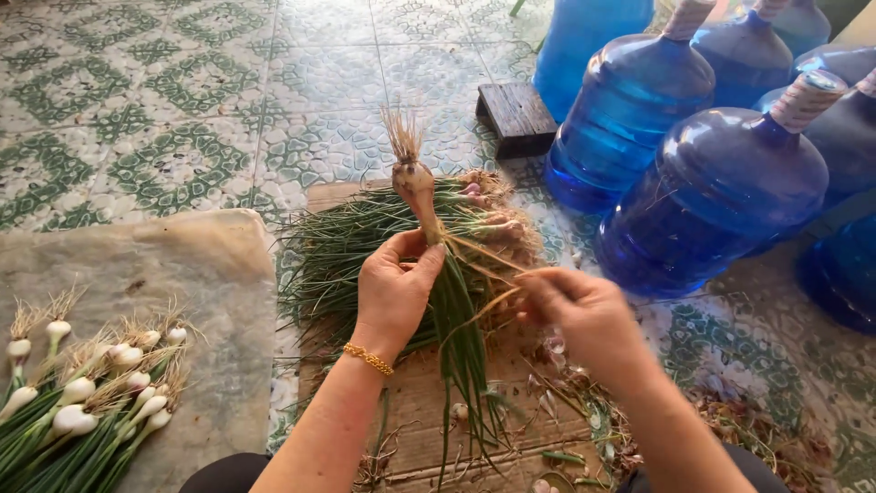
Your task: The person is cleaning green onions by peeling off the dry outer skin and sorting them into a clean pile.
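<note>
My left hand (pixel 394 288) grips a green onion (pixel 415 183) just below its dirty bulb, roots pointing up and the green leaves hanging down past my wrist. My right hand (pixel 579 306) pinches a thin dry strip of the onion's outer skin (pixel 484 251), pulled out to the right of the stalk. Behind both hands lies a pile of uncleaned green onions (pixel 365 237) on a sheet of cardboard (pixel 429 420). At the lower left, several cleaned white-bulbed onions (pixel 87 402) lie on a pale cloth (pixel 210 301).
Several large blue water jugs (pixel 721 192) stand at the right and back right. A small dark wooden block (pixel 516 117) sits behind the pile. Peelings and scraps (pixel 584 411) litter the cardboard and the patterned green tile floor (pixel 182 110).
</note>
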